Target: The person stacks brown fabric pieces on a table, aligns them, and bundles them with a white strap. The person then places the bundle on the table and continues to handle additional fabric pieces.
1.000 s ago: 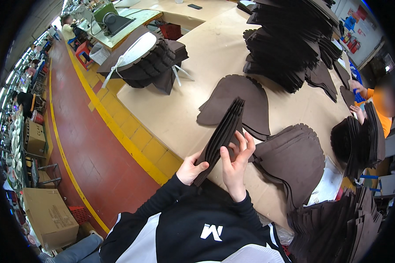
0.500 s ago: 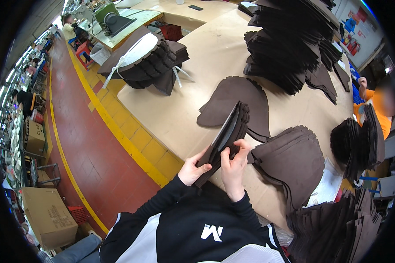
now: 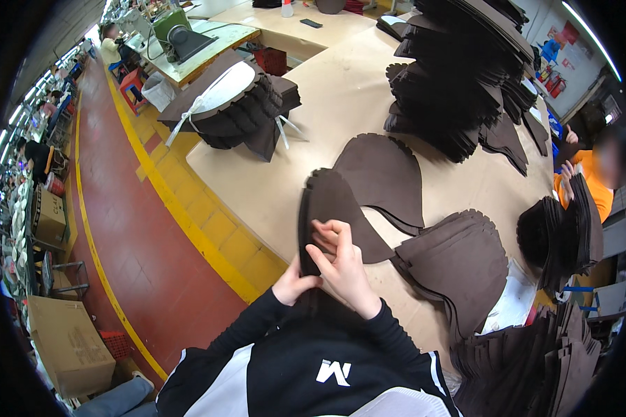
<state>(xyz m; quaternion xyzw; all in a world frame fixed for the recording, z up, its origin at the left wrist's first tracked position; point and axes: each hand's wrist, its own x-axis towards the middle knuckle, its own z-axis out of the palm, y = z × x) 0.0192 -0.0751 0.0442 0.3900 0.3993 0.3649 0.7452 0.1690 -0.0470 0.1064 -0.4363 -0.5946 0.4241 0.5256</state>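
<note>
My left hand (image 3: 293, 281) is closed round the lower end of a stack of dark brown cut-out pieces (image 3: 334, 201), holding it upright with a notched rounded edge at the top. Over the front face of that stack is my right hand (image 3: 341, 267), its fingers apart and slightly bent, fingertips close to or touching the pieces. Beyond, similar brown pieces (image 3: 386, 170) lie flat on the table, partly behind the held stack. To the right, a fanned pile of brown pieces (image 3: 459, 260) rests by my right forearm.
A tied bundle of brown pieces (image 3: 236, 104) stands at the table's far left edge. Tall stacks (image 3: 452, 83) rise at the back right. At the right, a person in orange (image 3: 584, 174) is near another stack (image 3: 560, 236). More pieces (image 3: 528, 361) fill the lower right.
The held stack has swung left and turned its broad face toward me. My right hand has moved left across that face. My left hand keeps its hold.
</note>
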